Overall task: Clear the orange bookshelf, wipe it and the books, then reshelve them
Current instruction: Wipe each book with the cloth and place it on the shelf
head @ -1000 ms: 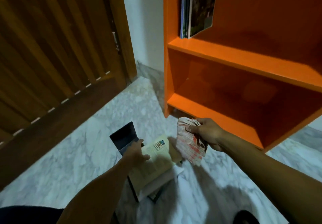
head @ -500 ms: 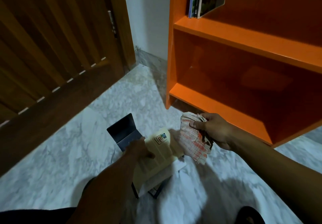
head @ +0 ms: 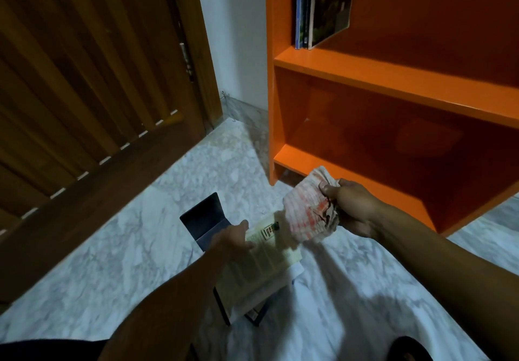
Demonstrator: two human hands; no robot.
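The orange bookshelf [head: 393, 80] stands at the right; its lower compartment holds nothing. A few thin books [head: 323, 7] stand upright on the upper shelf at its left end. On the marble floor lies a small stack of books, topped by a pale yellow book [head: 264, 265] with a barcode. My left hand [head: 233, 238] grips that book's upper left edge. A dark book [head: 203, 219] juts out from under the stack beyond my fingers. My right hand [head: 351, 209] holds a bunched white and red cloth [head: 306, 212] just above the yellow book's top corner.
A brown slatted wooden door [head: 84, 80] fills the left side, its frame meeting a white wall [head: 238, 37]. Pale marble floor [head: 126, 248] lies around the stack. A dark shape [head: 407, 349], possibly a foot, shows at the bottom right.
The view has shifted slightly. My right hand with the cloth has come closer to the yellow book's top corner. My left hand stays on the book.
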